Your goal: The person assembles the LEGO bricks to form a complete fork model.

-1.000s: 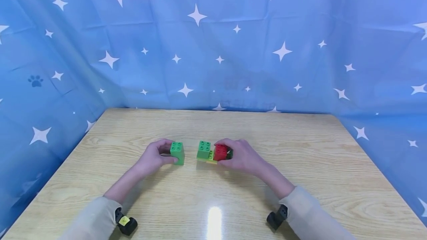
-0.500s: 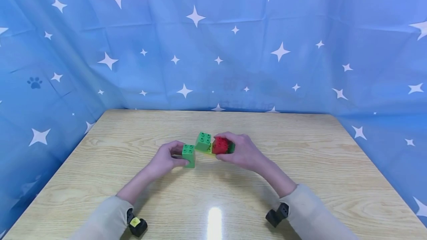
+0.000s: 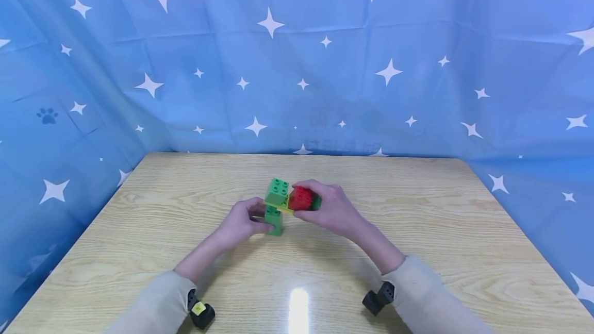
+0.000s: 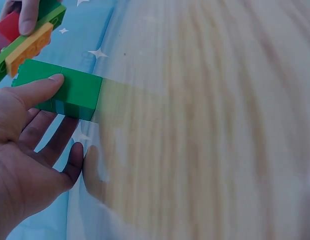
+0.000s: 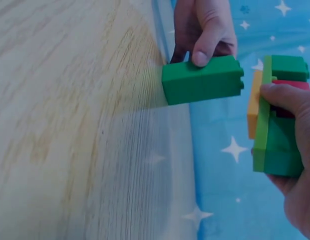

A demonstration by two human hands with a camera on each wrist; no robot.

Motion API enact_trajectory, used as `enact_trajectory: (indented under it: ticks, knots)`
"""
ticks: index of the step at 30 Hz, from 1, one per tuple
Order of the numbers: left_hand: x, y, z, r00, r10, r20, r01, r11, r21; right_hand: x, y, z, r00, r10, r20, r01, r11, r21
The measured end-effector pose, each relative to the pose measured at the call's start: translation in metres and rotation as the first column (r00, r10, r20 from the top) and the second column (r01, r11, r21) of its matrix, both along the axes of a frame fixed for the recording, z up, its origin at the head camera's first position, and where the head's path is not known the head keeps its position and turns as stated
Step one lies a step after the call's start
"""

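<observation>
My left hand (image 3: 241, 226) pinches a stack of two green toy bricks (image 3: 275, 224) between thumb and fingers. The stack stands upright on the table, studs on top. My right hand (image 3: 331, 211) grips a built piece above the table: a lime-green plate (image 5: 262, 137) with a red brick (image 3: 301, 198) in the middle, a green brick (image 3: 277, 193) at the left end and another green brick (image 5: 284, 152) at the other. Under the plate sits an orange brick (image 5: 253, 107). The piece's left end overhangs the stack's studs; in the right wrist view a small gap separates them.
A wood-grain table (image 3: 185, 184) spreads under both hands. Behind it and at the sides hangs a blue curtain (image 3: 297, 66) with white stars. Black wrist cameras (image 3: 201, 315) sit at both cuffs.
My left hand has slid right with the green stack. My right hand has raised the built piece and brought it slightly left, so its end now lies over the stack.
</observation>
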State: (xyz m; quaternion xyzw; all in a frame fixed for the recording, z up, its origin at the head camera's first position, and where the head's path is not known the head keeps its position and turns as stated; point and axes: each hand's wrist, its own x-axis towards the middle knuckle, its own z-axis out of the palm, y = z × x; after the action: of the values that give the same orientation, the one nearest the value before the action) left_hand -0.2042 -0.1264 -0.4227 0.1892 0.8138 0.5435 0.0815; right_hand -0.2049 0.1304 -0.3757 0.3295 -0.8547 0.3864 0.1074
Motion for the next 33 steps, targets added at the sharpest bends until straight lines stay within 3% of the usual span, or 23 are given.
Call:
enact_trajectory:
  ticks: [18,33]
  knots:
    - [0.002,0.02,-0.005,1.0,-0.014,-0.014,0.015,0.999,0.042,-0.001,-0.007,-0.002,1.0,0.026,0.0,-0.026,0.999,-0.038]
    - [0.002,0.022,-0.007,0.999,-0.038,-0.027,0.039,0.997,0.062,0.0,-0.01,0.003,0.997,0.034,0.073,-0.033,0.999,-0.018]
